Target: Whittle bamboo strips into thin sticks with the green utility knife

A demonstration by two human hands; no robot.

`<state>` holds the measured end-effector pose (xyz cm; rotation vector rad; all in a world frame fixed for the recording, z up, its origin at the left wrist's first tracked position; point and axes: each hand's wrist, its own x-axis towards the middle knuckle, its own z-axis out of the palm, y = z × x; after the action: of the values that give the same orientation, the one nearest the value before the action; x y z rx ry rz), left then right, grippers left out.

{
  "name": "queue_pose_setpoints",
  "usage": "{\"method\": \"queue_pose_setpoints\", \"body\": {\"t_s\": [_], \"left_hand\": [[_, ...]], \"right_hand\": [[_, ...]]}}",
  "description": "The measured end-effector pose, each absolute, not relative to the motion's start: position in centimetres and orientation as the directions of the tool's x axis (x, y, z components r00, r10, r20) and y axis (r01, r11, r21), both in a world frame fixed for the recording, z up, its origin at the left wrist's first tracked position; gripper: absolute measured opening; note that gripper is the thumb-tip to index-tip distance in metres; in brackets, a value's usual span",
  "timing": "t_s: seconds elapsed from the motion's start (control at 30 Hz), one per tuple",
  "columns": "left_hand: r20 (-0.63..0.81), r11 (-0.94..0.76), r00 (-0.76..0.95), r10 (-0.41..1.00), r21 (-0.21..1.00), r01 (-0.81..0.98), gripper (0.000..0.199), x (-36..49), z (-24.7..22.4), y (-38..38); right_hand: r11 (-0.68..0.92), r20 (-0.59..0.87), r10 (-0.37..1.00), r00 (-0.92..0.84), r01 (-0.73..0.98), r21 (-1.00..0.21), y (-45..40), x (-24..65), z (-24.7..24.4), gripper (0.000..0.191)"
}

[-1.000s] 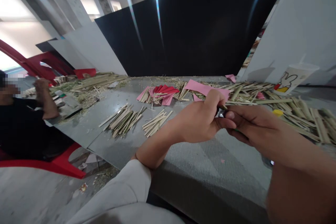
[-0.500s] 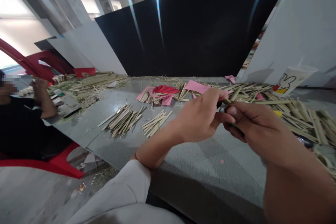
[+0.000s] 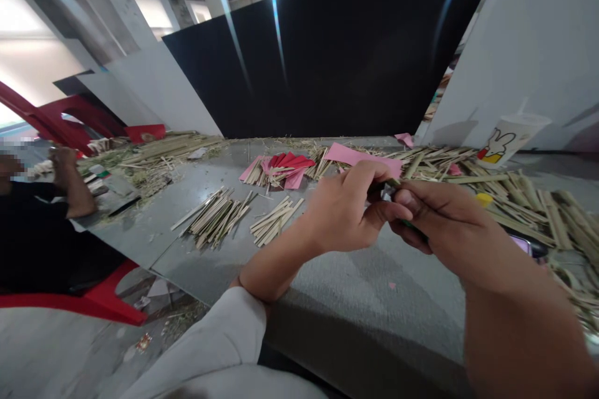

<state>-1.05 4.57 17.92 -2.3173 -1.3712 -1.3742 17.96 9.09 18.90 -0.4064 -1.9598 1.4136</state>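
Above the grey table (image 3: 346, 299), my left hand (image 3: 349, 206) is closed, its thumb and fingers pinching something dark green that is mostly hidden. Close against it on the right, my right hand (image 3: 435, 218) is wrapped round a small tool (image 3: 387, 192) with a silvery metal part and a bit of green. The metal part lies between the two hands. Beyond the hands are a pink sheet (image 3: 349, 154) and a red and pink paper bundle with sticks (image 3: 285, 168). Two piles of thin split sticks, a larger one (image 3: 218, 218) and a smaller one (image 3: 275, 219), lie left of my hands.
A white cup (image 3: 510, 137) with a rabbit drawing stands at the back right, near heaped bamboo strips (image 3: 524, 199). A yellow cap (image 3: 483, 199) and a phone-like object (image 3: 521, 244) lie beside my right hand. A black panel (image 3: 309, 62) rises behind. Another person (image 3: 42, 218) sits at left.
The whole view has shifted slightly, with most things a little further left. Both hands remain together, and slightly more of the silvery metal shows between them.
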Motion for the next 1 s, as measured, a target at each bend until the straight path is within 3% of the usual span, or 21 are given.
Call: {"method": "queue_pose_setpoints", "body": {"t_s": [0.27,0.5,1.0], "left_hand": [[0.66,-0.577,0.183,0.729,0.448,0.683,0.055,-1.1,18.4,4.3],[0.611,-0.58,0.178,0.772,0.562,0.589,0.048,-1.0,18.9,4.5],[0.616,-0.622,0.152,0.773,0.688,0.375,0.061,-1.8,18.2,6.7]], "right_hand": [[0.402,0.356,0.611,-0.707,-0.11,-0.909,8.8,17.8,19.1,0.052],[0.505,0.37,0.662,-0.651,0.023,-0.863,8.5,18.1,19.5,0.045],[0.61,0.492,0.722,-0.486,0.112,-0.784,8.6,17.4,18.5,0.054]]}}
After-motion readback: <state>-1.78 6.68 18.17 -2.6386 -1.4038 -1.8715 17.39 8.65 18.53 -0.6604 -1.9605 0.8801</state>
